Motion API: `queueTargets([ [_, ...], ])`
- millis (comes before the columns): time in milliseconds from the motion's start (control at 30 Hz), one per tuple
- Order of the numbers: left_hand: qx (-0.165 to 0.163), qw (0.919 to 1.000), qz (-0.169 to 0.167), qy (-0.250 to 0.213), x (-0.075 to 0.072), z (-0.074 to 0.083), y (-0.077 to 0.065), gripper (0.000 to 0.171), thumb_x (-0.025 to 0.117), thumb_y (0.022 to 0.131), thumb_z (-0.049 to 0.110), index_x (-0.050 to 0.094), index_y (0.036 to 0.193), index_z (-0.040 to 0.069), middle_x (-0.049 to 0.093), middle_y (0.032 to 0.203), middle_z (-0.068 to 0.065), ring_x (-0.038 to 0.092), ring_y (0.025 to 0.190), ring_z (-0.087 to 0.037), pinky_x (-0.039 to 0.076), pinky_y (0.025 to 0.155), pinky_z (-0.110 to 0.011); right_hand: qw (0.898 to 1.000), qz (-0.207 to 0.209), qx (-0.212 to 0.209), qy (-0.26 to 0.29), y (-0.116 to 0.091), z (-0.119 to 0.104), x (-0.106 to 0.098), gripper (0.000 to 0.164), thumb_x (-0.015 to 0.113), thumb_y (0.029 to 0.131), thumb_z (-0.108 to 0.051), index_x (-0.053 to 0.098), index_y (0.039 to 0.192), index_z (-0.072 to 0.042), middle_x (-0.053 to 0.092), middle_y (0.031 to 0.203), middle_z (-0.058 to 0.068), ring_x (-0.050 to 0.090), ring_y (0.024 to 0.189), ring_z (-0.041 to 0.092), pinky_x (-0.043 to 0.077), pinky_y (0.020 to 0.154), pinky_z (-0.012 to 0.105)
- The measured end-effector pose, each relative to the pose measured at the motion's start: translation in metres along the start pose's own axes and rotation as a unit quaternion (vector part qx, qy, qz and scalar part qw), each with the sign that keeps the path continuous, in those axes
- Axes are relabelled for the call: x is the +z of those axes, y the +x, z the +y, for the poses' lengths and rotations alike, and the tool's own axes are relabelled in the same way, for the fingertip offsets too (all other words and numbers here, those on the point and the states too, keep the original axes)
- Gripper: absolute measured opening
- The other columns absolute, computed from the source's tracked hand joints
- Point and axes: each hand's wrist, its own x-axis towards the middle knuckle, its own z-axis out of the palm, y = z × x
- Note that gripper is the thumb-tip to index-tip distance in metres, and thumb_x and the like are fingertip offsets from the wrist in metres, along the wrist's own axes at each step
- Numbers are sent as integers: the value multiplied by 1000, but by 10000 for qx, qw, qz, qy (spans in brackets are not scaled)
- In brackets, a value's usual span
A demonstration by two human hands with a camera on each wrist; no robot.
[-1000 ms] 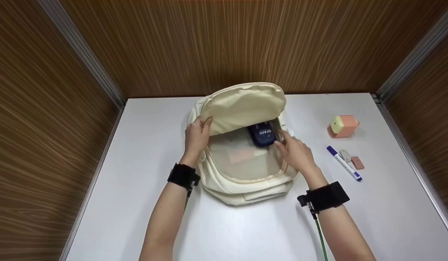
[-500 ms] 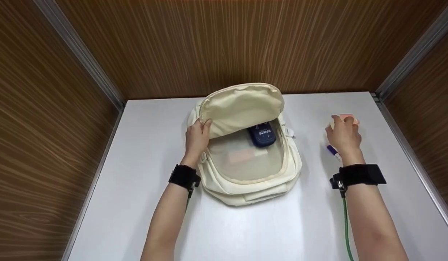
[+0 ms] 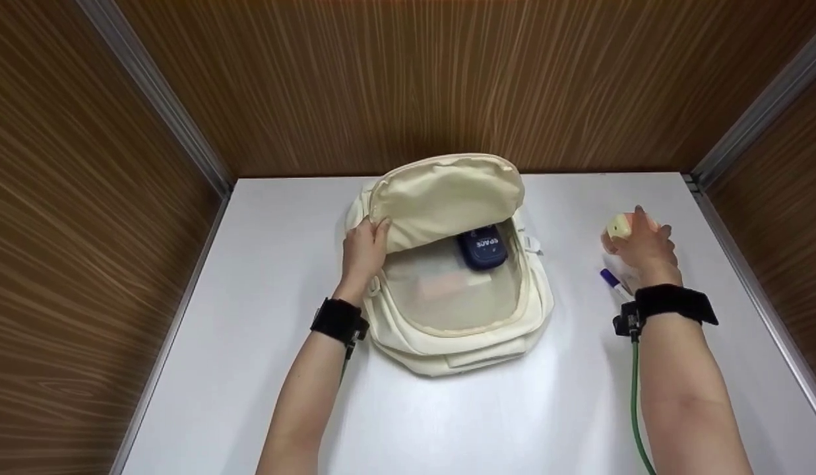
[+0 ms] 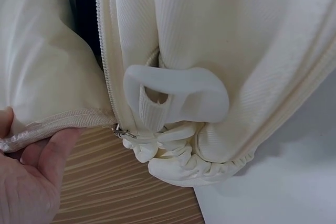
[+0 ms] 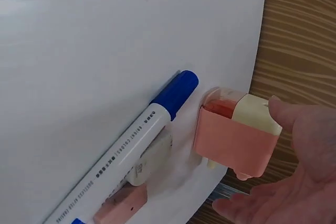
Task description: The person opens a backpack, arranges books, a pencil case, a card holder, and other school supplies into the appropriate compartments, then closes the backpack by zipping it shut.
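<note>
Sharpener (image 5: pixel 236 142) looks light, stiff, maybe a bit slick; I'd pinch its flat sides. Right grip (image 3: pixel 648 247) is spread loosely, not clamped; left grip (image 3: pixel 365 254) pinches the flap (image 3: pixel 447 198).

Backpack (image 3: pixel 447 313), marker (image 5: pixel 118 163), erasers (image 5: pixel 152 163) on table (image 3: pixel 282 264)
</note>
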Motion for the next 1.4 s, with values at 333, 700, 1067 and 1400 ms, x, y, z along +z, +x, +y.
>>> queueTargets([
  [333, 102, 9997, 91, 194, -3, 6, -3, 35, 56, 100, 36, 57, 79, 8, 43, 60, 0, 53, 62, -25, 45, 61, -43, 9983, 149, -376, 415, 3, -9, 6, 55, 46, 103, -17, 23, 150, -1, 12, 132, 49, 31, 119, 64, 39, 89, 67],
  [700, -24, 9999, 30, 153, -5, 7, -3, 35, 55, 100, 37, 59, 83, 7, 47, 64, -3, 55, 64, -27, 47, 63, -43, 9986, 387, -334, -164, 5, -28, 8, 56, 53, 98, -19, 28, 145, 0, 19, 125, 51, 42, 108, 66, 43, 85, 66],
  [1067, -81, 9999, -70, 90, -6, 7, -3, 36, 54, 101, 39, 58, 82, 8, 46, 63, -2, 53, 61, -25, 45, 58, -41, 9951, 835, -453, -291, 2, -27, 18, 61, 58, 90, -21, 39, 143, 3, 24, 122, 49, 43, 103, 63, 45, 77, 65],
  [1400, -11, 9997, 66, 214, -7, 9, -5, 33, 56, 100, 36, 66, 92, 5, 50, 65, -5, 57, 67, -29, 48, 66, -46, 9857, 1573, -566, 227, -9, -33, 24, 58, 68, 89, -15, 41, 140, -3, 21, 132, 46, 45, 111, 62, 47, 82, 64],
])
